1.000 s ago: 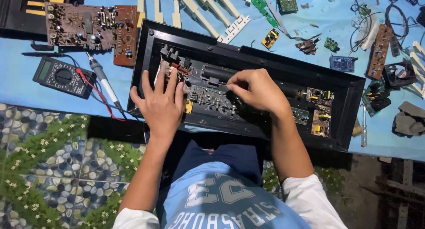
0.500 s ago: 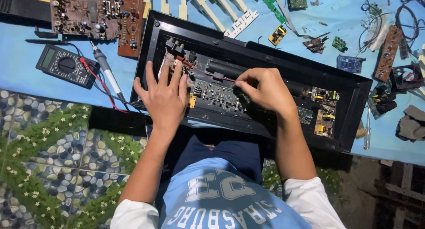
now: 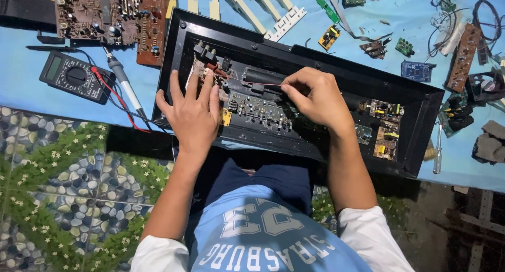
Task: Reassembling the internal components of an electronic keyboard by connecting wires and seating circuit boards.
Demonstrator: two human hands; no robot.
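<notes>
Now the right hand point(image 3: 314, 98) has shifted left along the open black plastic casing point(image 3: 421, 101), its grip pinched shut around a thin red wire point(image 3: 247, 83) beside a black cylinder point(image 3: 263, 76). Flat and spread, the left hand point(image 3: 193, 111) still presses a bare circuit board point(image 3: 258, 110), holding nothing. A multimeter point(image 3: 73, 76) lies on the blue-covered bench point(image 3: 21, 88).
</notes>
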